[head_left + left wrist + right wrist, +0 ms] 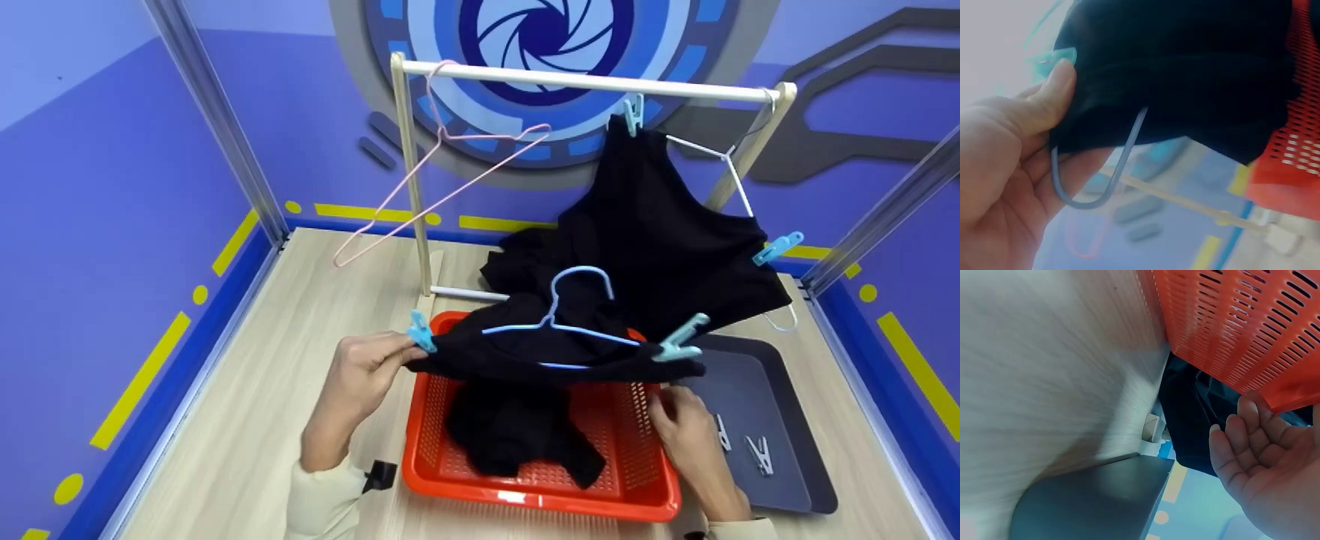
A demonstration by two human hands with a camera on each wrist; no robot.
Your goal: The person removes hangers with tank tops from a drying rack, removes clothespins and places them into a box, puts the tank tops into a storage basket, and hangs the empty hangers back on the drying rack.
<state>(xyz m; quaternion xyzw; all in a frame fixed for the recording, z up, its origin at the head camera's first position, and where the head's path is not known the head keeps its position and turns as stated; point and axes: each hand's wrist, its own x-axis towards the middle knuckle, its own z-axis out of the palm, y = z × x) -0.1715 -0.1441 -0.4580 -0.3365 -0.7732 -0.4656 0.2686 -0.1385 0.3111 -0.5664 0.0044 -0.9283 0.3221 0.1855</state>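
Observation:
In the head view, a black garment (480, 352) is spread over a blue hanger (551, 322) above the red basket (540, 499). A light blue clothespin (421, 331) clips its left end, and another clothespin (681, 339) its right end. My left hand (367, 367) pinches the garment and hanger end just below the left clothespin; in the left wrist view the thumb (1061, 84) presses the cloth. My right hand (684, 427) is beside the basket's right rim, below the right clothespin, its fingers loosely bent and holding nothing. More black clothing (517, 427) lies in the basket.
Behind stands a wooden rack (592, 81). From it hang a bare pink hanger (442, 180) and a black garment (660, 217) on a white hanger, with blue clothespins. A grey tray (795, 420) at right holds white clothespins (759, 454).

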